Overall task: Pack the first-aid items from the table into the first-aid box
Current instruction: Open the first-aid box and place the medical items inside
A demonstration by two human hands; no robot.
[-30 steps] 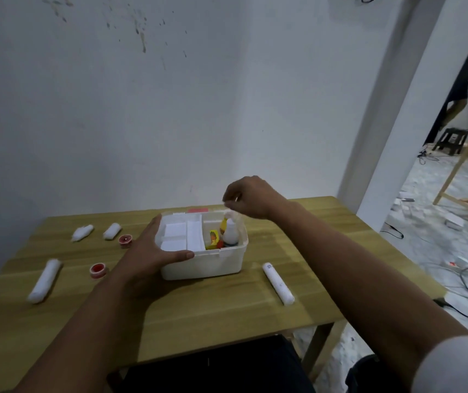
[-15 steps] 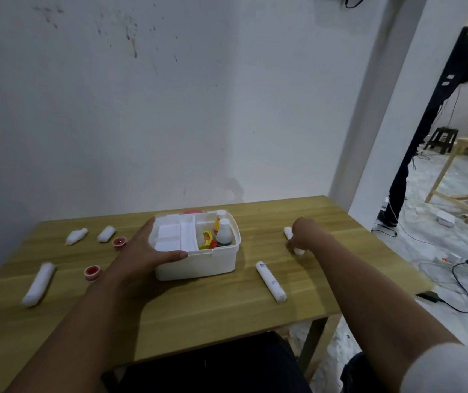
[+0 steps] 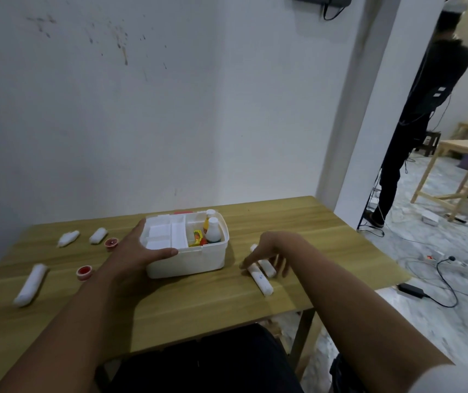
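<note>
Rolls (image 3: 260,280) beside the box (image 3: 187,260): the right hand (image 3: 269,252), fingers spread, should gather both together; the left hand (image 3: 133,253) lies flat, bracing the box.

Two bare forearms, white sleeve edge (image 3: 459,378) at five o'clock on the right arm, dark trousers (image 3: 207,361) at six o'clock

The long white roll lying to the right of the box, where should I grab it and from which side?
Take the long white roll around its middle, from above, fingers on one long side and thumb on the other. It lies flat on the table, so the grip can span its narrow width. The right hand already hovers over its far end, beside a second roll.
</note>
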